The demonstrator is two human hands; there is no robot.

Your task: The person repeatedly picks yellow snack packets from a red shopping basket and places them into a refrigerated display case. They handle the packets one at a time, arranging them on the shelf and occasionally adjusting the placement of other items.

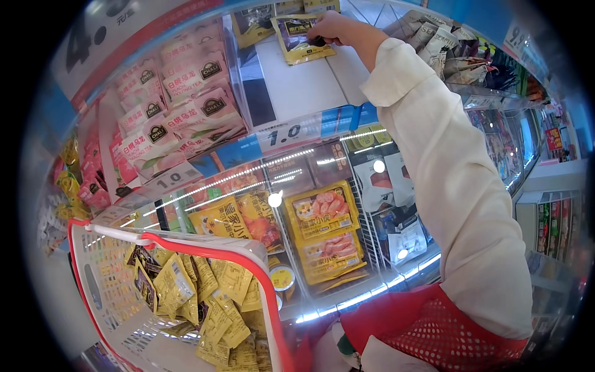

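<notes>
My right hand [331,29], out of a rolled cream sleeve, pinches a yellow and purple sachet [297,41] by its right side. That sachet rests against or just over a white board in the upper shelf bin [297,79]. Another yellow and dark sachet [253,25] lies just left of it, with more yellow packs [320,5] behind. Below left stands a white plastic shopping basket [162,346] with red handles [223,255]. Inside it lies a loose heap of yellow sachets [218,311], some showing purple fronts. My left hand is out of view.
Pink tea packets [195,107] fill the neighbouring bin on the left. A price strip [288,135] edges the shelf. Under it, a lit freezer case [367,297] holds yellow food packs [325,218] and white pouches [376,186]. Snack bags [437,46] stand at upper right.
</notes>
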